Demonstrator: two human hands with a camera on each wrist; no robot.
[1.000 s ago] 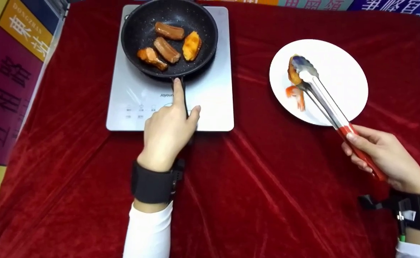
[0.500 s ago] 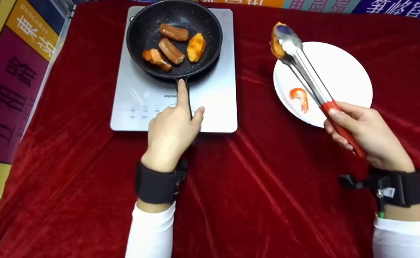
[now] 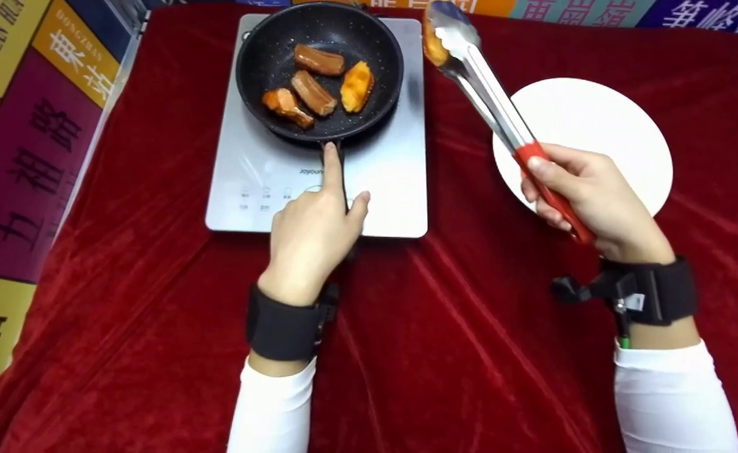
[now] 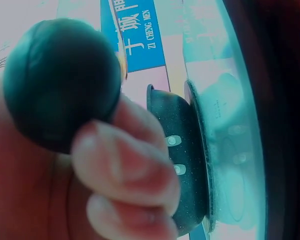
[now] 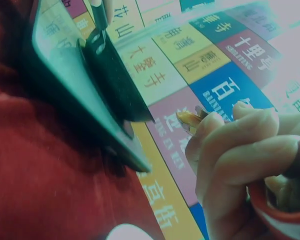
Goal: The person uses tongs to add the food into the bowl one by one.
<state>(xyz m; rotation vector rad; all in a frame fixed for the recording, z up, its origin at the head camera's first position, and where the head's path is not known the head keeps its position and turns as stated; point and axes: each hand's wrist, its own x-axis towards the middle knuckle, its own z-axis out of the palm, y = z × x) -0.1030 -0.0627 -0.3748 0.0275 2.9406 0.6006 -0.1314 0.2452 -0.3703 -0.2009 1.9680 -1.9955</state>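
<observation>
My left hand (image 3: pixel 309 233) grips the black handle (image 4: pixel 62 85) of a frying pan (image 3: pixel 254 75), index finger stretched along it. The pan sits on a silver induction cooker (image 3: pixel 391 195). Two brown, stick-like pieces (image 3: pixel 319 61), a yellow-orange piece (image 3: pixel 357 88) and a browned piece like a chicken wing (image 3: pixel 287 107) lie inside. My right hand (image 3: pixel 595 195) holds red-handled metal tongs (image 3: pixel 501 104), thumb on top. A golden-brown piece of food (image 3: pixel 433 44) is pinched in the tongs' tips, up and right of the pan. In the right wrist view, fingers hide most of the tongs.
A round white plate (image 3: pixel 620 126) stands at right, partly behind my right hand and the tongs. Wrinkled red cloth (image 3: pixel 469 314) covers the table. Panels with large printed characters (image 3: pixel 29 138) border the left and far sides.
My right hand has lifted the tongs with the golden-brown piece off the plate and carried them left and away from me. The shrimp on the plate is now hidden. My left hand keeps the handle.
</observation>
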